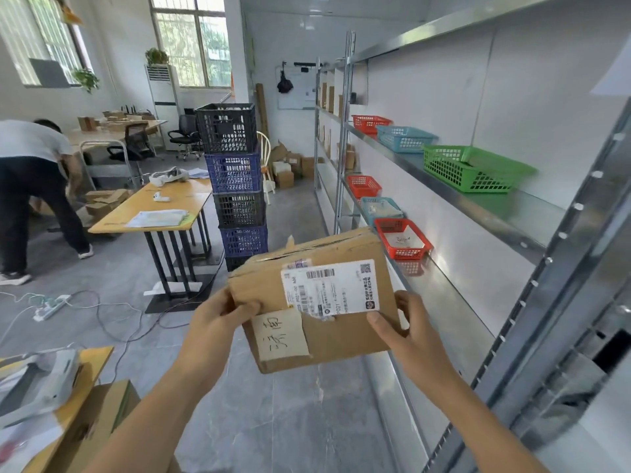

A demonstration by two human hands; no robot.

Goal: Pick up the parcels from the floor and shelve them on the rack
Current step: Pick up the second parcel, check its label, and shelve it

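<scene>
A brown cardboard parcel [345, 332] with a white shipping label and a handwritten paper note is held in the air in front of me. My left hand [213, 331] grips its left side, thumb on the front face. My right hand [406, 331] grips its right side. The parcel hangs just left of the metal rack [454, 295], level with the shelf that carries a red basket [403, 238]. Above that shelf is another one with a green basket [474, 169], a blue basket [404, 138] and a red basket [370, 122].
A tower of stacked black and blue crates [235, 186] stands ahead in the aisle. A wooden table [160, 206] is to the left, with cables and a power strip [51, 307] on the floor. A person [34, 186] bends over boxes at far left. A carton [102, 425] sits at lower left.
</scene>
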